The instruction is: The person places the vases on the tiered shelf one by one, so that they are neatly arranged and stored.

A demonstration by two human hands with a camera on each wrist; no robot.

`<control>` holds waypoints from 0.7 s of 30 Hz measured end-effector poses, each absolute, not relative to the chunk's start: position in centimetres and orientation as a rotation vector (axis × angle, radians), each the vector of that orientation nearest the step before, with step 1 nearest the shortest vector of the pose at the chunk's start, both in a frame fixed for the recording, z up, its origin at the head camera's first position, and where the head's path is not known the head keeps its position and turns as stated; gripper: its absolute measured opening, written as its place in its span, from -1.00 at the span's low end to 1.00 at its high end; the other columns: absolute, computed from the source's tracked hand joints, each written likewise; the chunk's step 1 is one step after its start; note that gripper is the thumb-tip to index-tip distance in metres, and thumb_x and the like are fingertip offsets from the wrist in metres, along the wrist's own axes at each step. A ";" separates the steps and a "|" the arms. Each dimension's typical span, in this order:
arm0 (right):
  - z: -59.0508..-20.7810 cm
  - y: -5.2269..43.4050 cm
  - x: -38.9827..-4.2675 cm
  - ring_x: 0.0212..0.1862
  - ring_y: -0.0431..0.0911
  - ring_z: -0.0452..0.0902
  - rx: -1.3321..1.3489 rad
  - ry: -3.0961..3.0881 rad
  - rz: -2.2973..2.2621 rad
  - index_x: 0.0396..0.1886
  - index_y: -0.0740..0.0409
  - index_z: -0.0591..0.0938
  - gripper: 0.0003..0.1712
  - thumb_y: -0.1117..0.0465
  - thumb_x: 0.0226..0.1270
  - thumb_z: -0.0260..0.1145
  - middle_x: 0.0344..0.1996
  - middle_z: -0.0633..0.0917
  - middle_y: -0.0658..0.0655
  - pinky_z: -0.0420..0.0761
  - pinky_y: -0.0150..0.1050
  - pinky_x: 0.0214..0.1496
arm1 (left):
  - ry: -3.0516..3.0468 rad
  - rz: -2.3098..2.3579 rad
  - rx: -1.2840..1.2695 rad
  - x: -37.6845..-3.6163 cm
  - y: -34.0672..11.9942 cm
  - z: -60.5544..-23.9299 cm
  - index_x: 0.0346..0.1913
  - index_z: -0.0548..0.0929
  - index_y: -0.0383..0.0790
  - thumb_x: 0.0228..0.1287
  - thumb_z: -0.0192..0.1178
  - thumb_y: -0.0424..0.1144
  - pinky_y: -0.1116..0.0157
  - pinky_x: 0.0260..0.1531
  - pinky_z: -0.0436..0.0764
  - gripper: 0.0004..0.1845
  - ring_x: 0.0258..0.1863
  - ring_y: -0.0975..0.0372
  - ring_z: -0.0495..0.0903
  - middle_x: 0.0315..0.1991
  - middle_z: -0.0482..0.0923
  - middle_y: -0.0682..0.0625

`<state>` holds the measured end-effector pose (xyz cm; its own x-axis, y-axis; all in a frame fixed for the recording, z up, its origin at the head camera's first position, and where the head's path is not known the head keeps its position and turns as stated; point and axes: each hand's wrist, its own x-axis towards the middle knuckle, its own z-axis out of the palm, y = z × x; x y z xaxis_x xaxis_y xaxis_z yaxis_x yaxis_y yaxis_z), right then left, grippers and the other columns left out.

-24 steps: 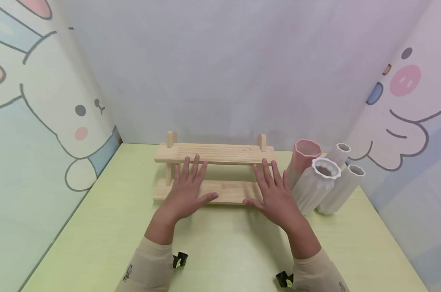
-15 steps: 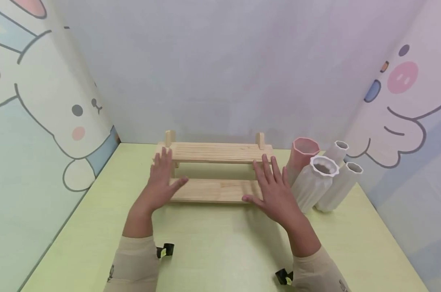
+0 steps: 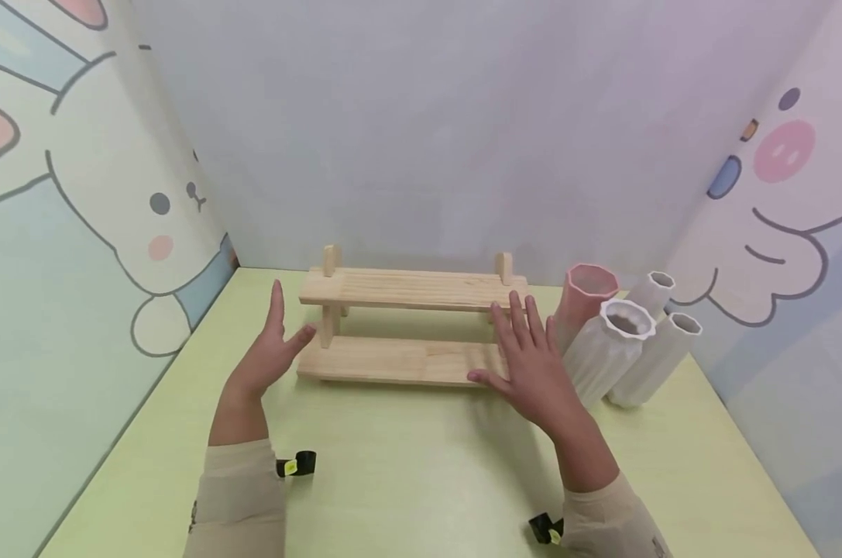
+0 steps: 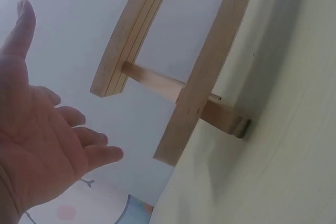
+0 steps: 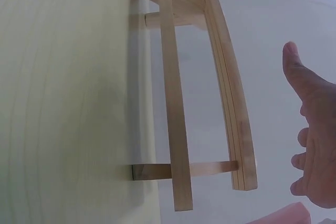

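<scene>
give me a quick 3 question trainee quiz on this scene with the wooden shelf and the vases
1. True or false: the left hand grips the wooden shelf.
2. Multiple choice: how many vases stand to the right of the shelf? A) two B) four C) six
3. Fill in: the one vase that is not white is ____.

Key
1. False. The left hand is open, fingers straight, beside the shelf's left end and apart from it.
2. B. A pink vase and three white vases stand in a cluster near the open right hand.
3. Pink.

Green table (image 3: 421,480), plain back wall (image 3: 421,132), cartoon side panels (image 3: 58,256)
</scene>
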<state>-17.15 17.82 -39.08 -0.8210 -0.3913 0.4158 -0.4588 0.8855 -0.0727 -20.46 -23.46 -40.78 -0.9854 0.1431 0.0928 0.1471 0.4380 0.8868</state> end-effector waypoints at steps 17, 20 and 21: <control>-36.6 18.9 -16.2 0.33 0.02 0.17 0.528 -2.366 0.734 0.48 -0.04 0.01 0.39 -0.22 -0.35 0.57 0.42 0.11 -0.02 0.38 0.04 0.14 | -2.863 -2.033 0.019 -21.8 -24.8 -44.5 0.48 -0.13 -0.08 0.16 0.17 0.19 -0.02 0.17 0.30 -0.01 0.34 -0.01 0.12 0.44 -0.08 -0.17; -35.4 19.4 -15.7 0.28 0.04 0.25 0.496 -2.283 0.816 0.45 -0.04 0.10 0.36 -0.11 -0.42 0.63 0.37 0.22 -0.01 0.40 0.04 0.11 | -2.891 -1.996 0.048 -21.7 -25.0 -44.9 0.47 -0.09 -0.08 0.11 0.23 0.17 0.02 0.15 0.35 0.01 0.30 0.00 0.20 0.43 -0.05 -0.20; -34.9 19.6 -15.5 0.28 0.05 0.24 0.487 -2.252 0.840 0.44 -0.03 0.13 0.34 -0.11 -0.42 0.63 0.36 0.25 0.00 0.38 0.03 0.13 | -2.899 -1.981 0.056 -21.7 -25.1 -45.0 0.47 -0.08 -0.07 0.10 0.24 0.16 0.03 0.14 0.36 0.00 0.29 0.00 0.23 0.43 -0.05 -0.20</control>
<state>-15.51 19.61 -34.92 -0.7018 -0.1050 0.7046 -0.5407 0.7225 -0.4310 -21.69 -25.12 -45.04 -0.9319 0.1784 -0.3157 -0.2293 0.3844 0.8942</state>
